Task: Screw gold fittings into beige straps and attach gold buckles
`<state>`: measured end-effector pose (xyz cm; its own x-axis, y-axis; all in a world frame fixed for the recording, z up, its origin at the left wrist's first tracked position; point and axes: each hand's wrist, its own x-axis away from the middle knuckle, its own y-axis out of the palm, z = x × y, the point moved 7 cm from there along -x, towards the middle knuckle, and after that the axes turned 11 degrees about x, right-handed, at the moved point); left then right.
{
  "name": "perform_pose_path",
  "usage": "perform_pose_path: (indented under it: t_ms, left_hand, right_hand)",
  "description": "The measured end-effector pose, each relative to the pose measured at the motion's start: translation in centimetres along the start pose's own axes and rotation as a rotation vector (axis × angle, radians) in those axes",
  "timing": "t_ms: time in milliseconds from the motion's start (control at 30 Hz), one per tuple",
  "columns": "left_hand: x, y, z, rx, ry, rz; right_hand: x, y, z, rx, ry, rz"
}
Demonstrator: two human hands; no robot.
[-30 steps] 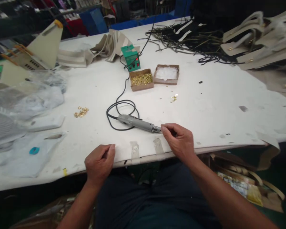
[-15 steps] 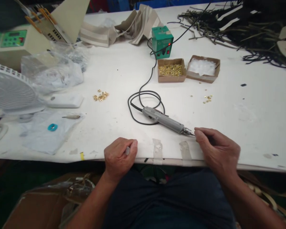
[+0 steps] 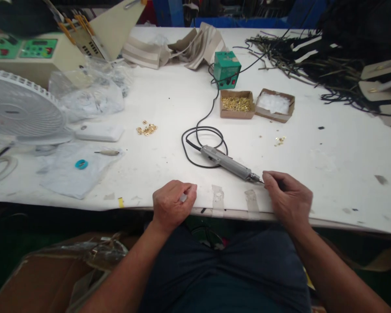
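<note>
Table (image 3: pixel 169 165): white-covered, near edge crossing the view just in front of the person's lap; two strips of clear tape (image 3: pixel 218 200) over that edge.
Left hand (image 3: pixel 174 203): closed, fingers curled, on the near edge.
Right hand (image 3: pixel 288 198): closed, thumb and forefinger drawn together at the driver's tip; whether they grip it, cannot tell.
Driver (image 3: pixel 230 165): grey, flat on the table between and beyond the hands, tip toward the right hand.
Cord (image 3: pixel 183 148): black, looped around the driver's rear, running to the green box.
Left side, nearer: plastic sheet (image 3: pixel 65 176) under a blue disc (image 3: pixel 81 164); fan (image 3: pixel 19 106); white case (image 3: pixel 101 131).
Middle: gold pieces (image 3: pixel 147 128), loose, left of the cord.
Farther: carton of gold parts (image 3: pixel 237 114), beside a carton of white matter (image 3: pixel 273 116); green box (image 3: pixel 227 71) behind the first.
Far: beige pieces (image 3: pixel 143 52); dark strips (image 3: pixel 289 65), heaped; machine (image 3: pixel 61 56), far left; blue panels beyond the table.

Edges and room: near edge slants down toward the right. White surface lies between gold pieces and cord, and right of the small gold scatter (image 3: pixel 280 141). Cord loops hem the driver's rear; the two cartons stand close together.

Obscured: a pale patch in the left hand's curl, object or background unclear; fan and machine cut off at left; dark heap at upper right indistinct; floor beneath the table mostly dark.
</note>
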<state>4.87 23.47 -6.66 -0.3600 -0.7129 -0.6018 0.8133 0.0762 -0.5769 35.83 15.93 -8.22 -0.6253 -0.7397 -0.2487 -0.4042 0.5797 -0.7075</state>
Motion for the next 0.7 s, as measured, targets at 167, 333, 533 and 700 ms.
perform_pose_path:
  t_ms: [167, 333, 533, 700]
  left_hand:
    - [0.5, -0.1, -0.5, -0.013, -0.076, 0.003]
    - [0.9, -1.0, 0.3, -0.057, -0.054, 0.045]
    - [1.5, -2.1, 0.7, -0.087, -0.050, 0.136]
    - [2.0, -2.0, 0.5, -0.072, -0.059, 0.174]
  right_hand:
    - [0.2, -0.1, -0.5, 0.033, 0.011, -0.022]
    - [0.6, -0.1, -0.6, 0.066, 0.012, -0.067]
    - [0.8, 0.0, -1.9, 0.129, -0.166, -0.085]
    - [0.8, 0.3, -1.5, 0.124, -0.268, -0.065]
